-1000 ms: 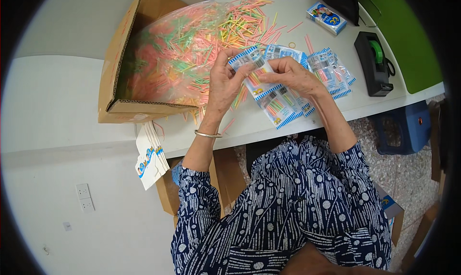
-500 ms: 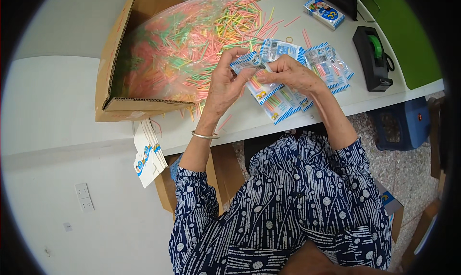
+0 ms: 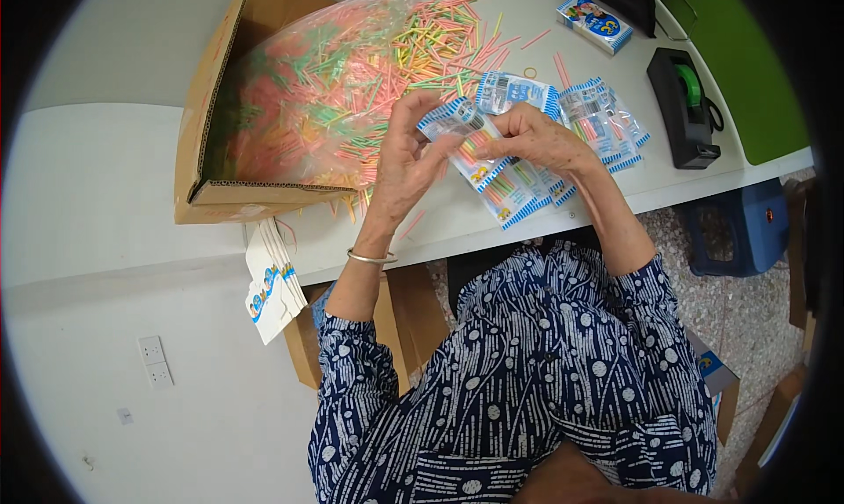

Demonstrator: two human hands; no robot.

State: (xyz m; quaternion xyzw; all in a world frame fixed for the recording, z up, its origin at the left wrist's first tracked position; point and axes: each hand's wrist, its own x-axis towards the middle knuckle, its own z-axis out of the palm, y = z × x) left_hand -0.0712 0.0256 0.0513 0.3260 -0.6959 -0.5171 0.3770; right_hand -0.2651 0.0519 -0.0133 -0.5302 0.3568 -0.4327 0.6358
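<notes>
Between my two hands I hold a small clear packet with blue-and-white striped ends and pink and yellow sticks inside. My left hand pinches its left side, thumb in front and fingers behind. The fingers of my right hand are closed on its right edge. Under and beside it lie several similar filled packets, overlapping on the white table. A loose heap of thin pink, green and yellow sticks lies just beyond my left hand.
A cardboard box on its side, with a clear bag of sticks, stands at the left. A black tape dispenser and a small blue-white carton are at the right. Flat white cartons hang over the table's left front edge.
My left hand has shifted slightly left and the packet's top now lies flatter and more spread out, showing more of its face. My right hand has barely moved.
</notes>
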